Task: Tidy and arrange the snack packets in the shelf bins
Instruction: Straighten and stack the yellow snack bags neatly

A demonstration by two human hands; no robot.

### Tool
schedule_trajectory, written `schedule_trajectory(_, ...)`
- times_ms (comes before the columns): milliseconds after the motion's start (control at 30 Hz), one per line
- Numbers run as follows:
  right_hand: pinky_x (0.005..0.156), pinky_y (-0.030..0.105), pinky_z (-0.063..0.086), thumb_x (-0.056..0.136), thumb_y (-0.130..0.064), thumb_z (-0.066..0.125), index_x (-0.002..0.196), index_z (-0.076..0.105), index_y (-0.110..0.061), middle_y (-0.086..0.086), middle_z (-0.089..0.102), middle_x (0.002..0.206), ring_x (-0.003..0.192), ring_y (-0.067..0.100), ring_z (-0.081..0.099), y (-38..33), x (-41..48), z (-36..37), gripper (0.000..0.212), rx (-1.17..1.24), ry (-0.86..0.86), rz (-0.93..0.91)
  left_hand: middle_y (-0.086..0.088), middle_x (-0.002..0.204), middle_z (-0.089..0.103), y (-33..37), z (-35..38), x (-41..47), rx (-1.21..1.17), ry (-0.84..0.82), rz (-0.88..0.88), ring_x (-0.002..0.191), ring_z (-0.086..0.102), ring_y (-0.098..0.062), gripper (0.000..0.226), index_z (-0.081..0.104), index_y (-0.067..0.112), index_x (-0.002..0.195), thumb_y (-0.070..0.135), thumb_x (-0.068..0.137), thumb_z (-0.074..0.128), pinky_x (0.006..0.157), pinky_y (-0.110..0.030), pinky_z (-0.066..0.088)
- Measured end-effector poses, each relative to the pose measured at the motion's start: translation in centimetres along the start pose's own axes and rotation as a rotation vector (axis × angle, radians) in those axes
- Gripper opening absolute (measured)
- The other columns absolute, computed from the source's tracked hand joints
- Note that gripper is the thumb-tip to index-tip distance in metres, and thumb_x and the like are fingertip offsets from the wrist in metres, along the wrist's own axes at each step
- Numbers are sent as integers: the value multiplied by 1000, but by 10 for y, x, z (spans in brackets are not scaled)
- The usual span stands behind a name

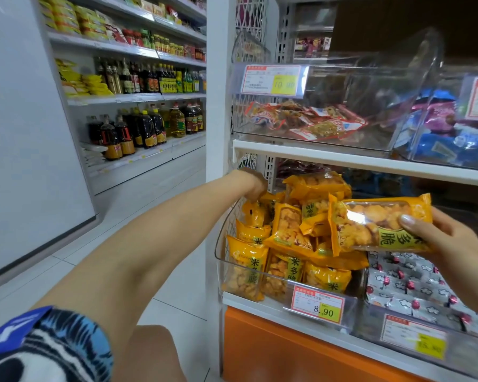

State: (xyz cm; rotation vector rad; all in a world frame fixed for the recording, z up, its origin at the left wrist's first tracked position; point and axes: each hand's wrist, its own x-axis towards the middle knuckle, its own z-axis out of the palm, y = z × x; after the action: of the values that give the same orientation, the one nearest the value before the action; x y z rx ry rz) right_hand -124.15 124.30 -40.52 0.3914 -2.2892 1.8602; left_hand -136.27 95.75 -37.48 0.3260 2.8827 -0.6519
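Note:
A clear plastic bin (pixel 224 274) on the lower shelf is heaped with several yellow snack packets (pixel 284 232). My left hand (pixel 253 183) reaches over the bin's back left corner, its fingers down among the packets and mostly hidden behind them. My right hand (pixel 450 244) grips one yellow packet (pixel 375 224) by its right end, held level just right of the heap and above the neighbouring bin.
A bin of silver-and-red packets (pixel 414 282) stands right of the yellow one. Above are clear bins of red packets (pixel 309 119) and blue packets (pixel 447 144). The white shelf edge (pixel 342 158) hangs low over the heap. Bottle shelves (pixel 138 128) line the aisle at left.

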Motion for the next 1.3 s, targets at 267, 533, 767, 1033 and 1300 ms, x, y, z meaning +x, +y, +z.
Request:
schedule_trajectory(267,91,40,46,27,-78,77,105,64,-24,2,72,100,95,24,67,1,2,1,96,14,-1,-2,-18,131,49,-2,-4,8,-277,279,-213,116,54,-31,44,41,-1,131,2,90,56,87,-33,48)
schedule_trajectory(533,94,44,45,27,-79,76,107,63,-24,3,72,100,96,25,67,0,1,4,98,3,-2,1,-17,129,54,3,4,23,-538,263,-283,115,57,-29,42,50,-1,126,0,85,63,89,-33,51)
schedule_trajectory(767,95,45,44,26,-79,76,107,63,-25,2,72,99,96,25,66,1,2,4,98,7,1,1,-12,122,56,6,13,25,-640,186,-241,106,58,-25,47,46,6,128,22,87,62,87,-29,51)
schedule_trajectory(1033,85,34,45,30,-75,78,100,65,-24,0,73,95,87,17,69,2,5,5,88,26,2,-25,-12,136,47,10,17,16,-471,-35,-195,122,48,-29,71,38,7,138,43,83,65,100,-39,44)
schedule_trajectory(1300,93,42,46,30,-78,76,105,64,-21,2,72,99,95,25,66,5,4,0,95,20,18,-22,-17,122,48,17,24,-18,-459,458,-299,112,48,-30,56,47,4,120,34,78,68,77,-33,47)
